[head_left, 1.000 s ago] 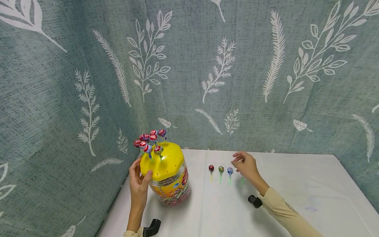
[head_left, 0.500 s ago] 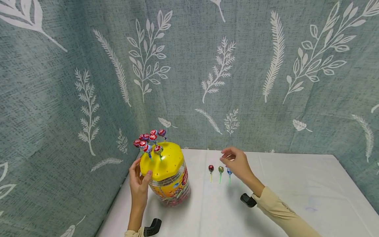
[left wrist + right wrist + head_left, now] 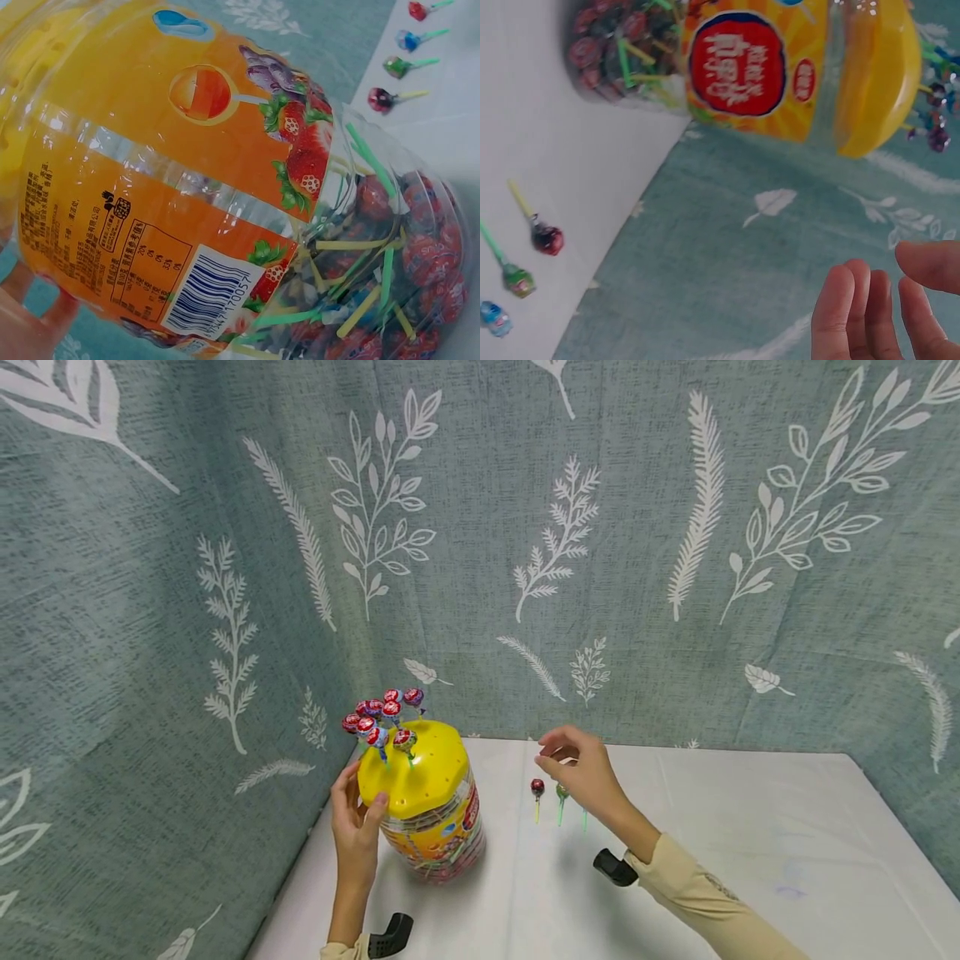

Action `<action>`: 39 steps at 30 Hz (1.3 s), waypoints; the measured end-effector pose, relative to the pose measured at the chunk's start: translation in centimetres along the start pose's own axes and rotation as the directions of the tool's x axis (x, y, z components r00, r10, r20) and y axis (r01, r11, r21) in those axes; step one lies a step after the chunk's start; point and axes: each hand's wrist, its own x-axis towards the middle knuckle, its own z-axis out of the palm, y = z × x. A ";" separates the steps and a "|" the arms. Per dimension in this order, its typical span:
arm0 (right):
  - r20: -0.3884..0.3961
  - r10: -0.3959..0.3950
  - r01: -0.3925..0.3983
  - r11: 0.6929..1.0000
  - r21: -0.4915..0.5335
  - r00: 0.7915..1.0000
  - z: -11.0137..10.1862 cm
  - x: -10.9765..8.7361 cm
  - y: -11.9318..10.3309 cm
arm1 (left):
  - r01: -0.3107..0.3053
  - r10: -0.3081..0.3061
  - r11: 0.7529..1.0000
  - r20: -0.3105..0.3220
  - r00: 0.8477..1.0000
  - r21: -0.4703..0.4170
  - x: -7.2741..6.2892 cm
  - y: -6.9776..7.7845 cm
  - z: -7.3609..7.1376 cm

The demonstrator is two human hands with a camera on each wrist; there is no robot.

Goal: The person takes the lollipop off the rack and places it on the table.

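Note:
A clear plastic jar of lollipops (image 3: 453,843) with a yellow lid (image 3: 435,760) stands at the left of the table. Several wrapped lollipops (image 3: 405,741) stick up out of holes in the lid. My left hand (image 3: 354,839) grips the jar at its lid, thumb on the near edge and fingers round the left side. Above the row of loose lollipops hovers my right hand (image 3: 588,772), fingers loosely bent and nothing between them. Under it lie a dark red lollipop (image 3: 537,787) and a green lollipop (image 3: 562,793); blue (image 3: 409,39) and red (image 3: 418,10) lollipops show in the left wrist view.
A white cloth (image 3: 720,843) covers the table. Behind and to the left hangs a grey-green curtain (image 3: 465,552) with white leaf prints, close to the jar. Black wrist cameras (image 3: 615,867) are strapped to both wrists.
My right hand has moved left over the row of loose lollipops, toward the jar, holding nothing. The left hand keeps its grip on the jar.

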 end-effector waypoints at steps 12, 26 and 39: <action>0.035 0.010 -0.011 0.999 0.040 0.999 1.6 0.6 -1.6 | 0.002 -0.002 1.000 -0.005 1.000 0.003 0.0 -0.2 0.0; 0.079 -0.068 0.059 0.992 0.110 0.995 3.8 1.3 -3.7 | -0.018 0.018 1.000 0.016 1.000 -0.016 0.1 -0.4 -0.2; 0.124 -0.142 0.119 0.977 0.175 0.982 6.1 1.7 -6.9 | -0.011 0.011 1.000 0.007 1.000 -0.014 0.0 -0.6 -0.2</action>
